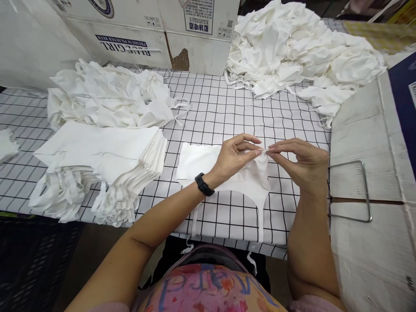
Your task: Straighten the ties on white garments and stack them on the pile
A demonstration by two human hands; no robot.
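Observation:
A white strappy top [198,162] lies on the checked cloth in front of me, its thin straps trailing toward the table's front edge. My left hand [238,151], with a black band on the wrist, pinches the garment's edge between thumb and fingers. Close beside it, my right hand [295,160] pinches the same raised edge with thumb and fingertips. Between the two hands the fabric is lifted and gathered; whether a small thread or seam is held there is too fine to tell.
Left of me sits a neat stack of folded white tops [107,147], with a loose white heap [110,95] behind it. A larger white pile [292,47] lies at the back right. A printed carton [136,47] stands behind; another carton [360,143] with a metal handle borders the right.

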